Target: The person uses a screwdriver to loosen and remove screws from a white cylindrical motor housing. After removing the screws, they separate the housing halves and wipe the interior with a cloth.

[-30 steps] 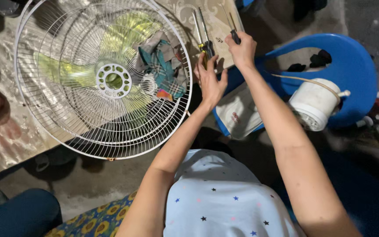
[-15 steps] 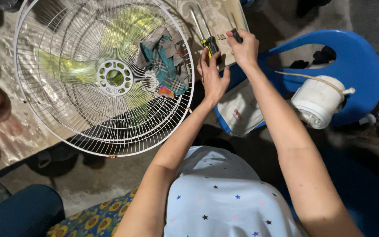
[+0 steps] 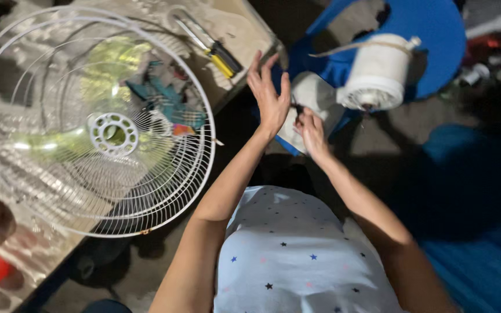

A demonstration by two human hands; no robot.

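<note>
The person is wearing a pale, whitish top [image 3: 297, 261] that is filling the frame toward six o'clock. Small stars in dark blue, lighter blue and pink are dotting its cloth, set well apart from one another. Both arms are showing bare up to the frame's edge, and the left hand [image 3: 269, 99] and right hand [image 3: 311, 132] are wearing no gloves.

A fan guard [image 3: 94, 122] lies on the table [image 3: 244, 35], pliers [image 3: 215, 52] near its far right corner. Right of that edge, a fan motor [image 3: 375, 75] sits on a chair [image 3: 430, 35].
</note>
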